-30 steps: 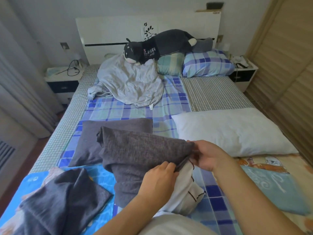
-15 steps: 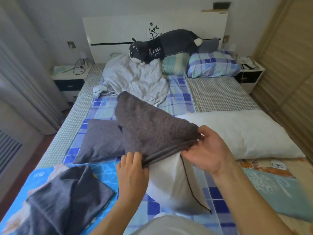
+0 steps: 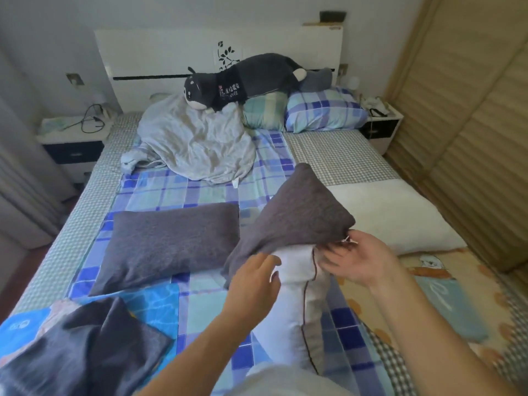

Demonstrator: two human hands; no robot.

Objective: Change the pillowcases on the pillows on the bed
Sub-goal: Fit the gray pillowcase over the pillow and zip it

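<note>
Plush toy (image 3: 251, 78) shirt: printed characters, too blurred to read.

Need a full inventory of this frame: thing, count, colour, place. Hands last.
grey pillowcase: 1, dark grey, half on the white pillow at centre
white pillow: 1, white with dark piping, lower end bare, near edge
cased pillow: 1, dark grey, flat, left of centre
bare pillow: 1, white, right side
folded cloth: 1, dark grey, near left corner
crumpled sheet: 1, pale grey, near headboard
plush toy: 1, dark grey, on the head-end pillows
plaid pillow: 1, blue check, head end right
green pillow: 1, green check, beside it
nightstands: 2, white and dark, either side
left hand: on the white pillow, grip unclear
right hand: at the pillowcase's open edge, fingers loose
</note>
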